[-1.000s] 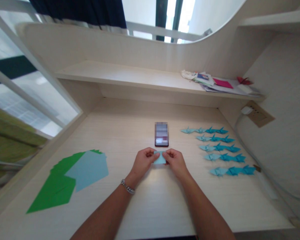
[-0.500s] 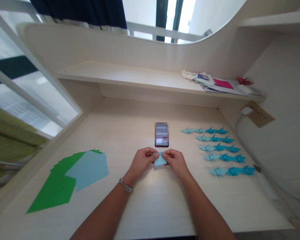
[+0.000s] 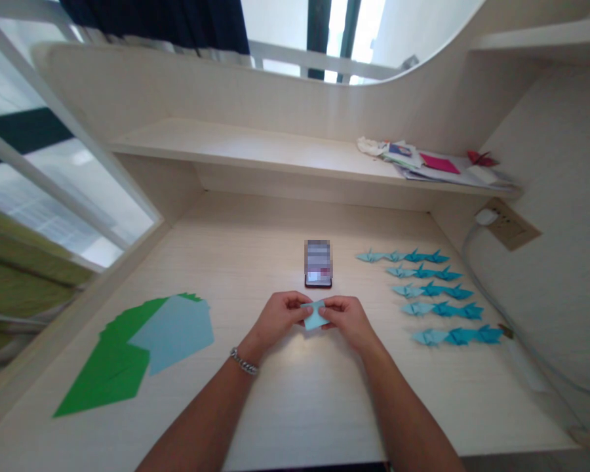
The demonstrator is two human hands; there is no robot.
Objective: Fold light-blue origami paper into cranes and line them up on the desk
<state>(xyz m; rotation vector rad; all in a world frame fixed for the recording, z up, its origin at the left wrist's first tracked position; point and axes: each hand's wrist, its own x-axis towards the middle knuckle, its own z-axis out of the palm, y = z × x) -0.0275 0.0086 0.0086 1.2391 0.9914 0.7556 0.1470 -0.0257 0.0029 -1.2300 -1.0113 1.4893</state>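
A small folded square of light blue paper (image 3: 315,318) is held between both hands above the desk. My left hand (image 3: 286,314) pinches its left side, thumb on top and fingers curled behind. On the opposite side, my right hand (image 3: 345,318) grips it the same way. Just beyond the hands lies a phone (image 3: 318,263) with a lit, blurred screen. To the right, rows of folded blue paper cranes (image 3: 442,309) rest on the desk, shading from pale to deeper blue.
Fanned green paper sheets (image 3: 101,373) and light blue sheets (image 3: 177,334) lie at the left. A shelf (image 3: 255,149) runs along the back, with papers and a pink sheet (image 3: 440,163) on its right end. A white cable (image 3: 489,295) hangs from the wall socket (image 3: 514,226).
The light blue paper has tilted slightly, its right side a little higher, and both thumbs have shifted on it. The hands stay in nearly the same place.
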